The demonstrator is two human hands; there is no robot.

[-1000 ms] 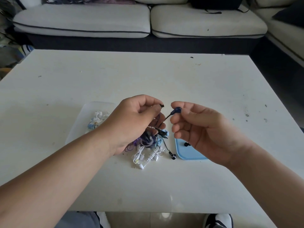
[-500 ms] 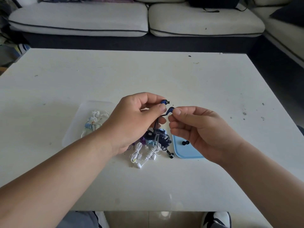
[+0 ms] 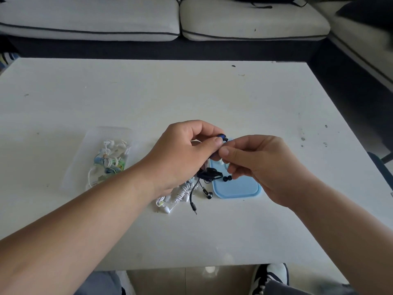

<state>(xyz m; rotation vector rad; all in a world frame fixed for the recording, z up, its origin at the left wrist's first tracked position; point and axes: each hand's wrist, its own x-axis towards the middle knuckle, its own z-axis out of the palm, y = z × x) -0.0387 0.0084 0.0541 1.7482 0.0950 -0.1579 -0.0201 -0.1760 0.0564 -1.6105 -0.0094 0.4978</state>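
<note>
Bottom edge: a dark-and-white shoe (image 3: 270, 275) under the table lip, cut off by the frame. Both forearms enter from the lower corners.

On the near part of the table (image 3: 148, 92) lies a heap of white earphones (image 3: 179, 193), partly covered by the left wrist; I cannot count the sets. Just right of it a black jack plug (image 3: 193, 208) points toward me, and a dark metallic earbud (image 3: 209, 195) lies beside the edge of a light-blue lid (image 3: 238, 189). Two small black ear tips (image 3: 227, 178) sit on the lid. The right hand hides the lid's far end.

Left hand (image 3: 187, 154): fingers curled, thumb and forefinger pinching a blue earbud (image 3: 221, 136) held above the lid's far-left corner, clear of the table. Only the bud's end shows. Dark cable bunches below the palm, and I cannot trace where it joins.

Right hand (image 3: 261, 165): fingers curled, thumb and forefinger closed together right at the earbud's black nozzle. Whether they grip the nozzle, a tip, or nothing is hidden, so I cannot tell.

Left of the hands, well apart: a clear plastic box (image 3: 89, 145), lidless, holding tangled white, blue and green earphones. Its walls are hard to make out against the table.

Far side: a pale sofa (image 3: 89, 15), top cropped.
</note>
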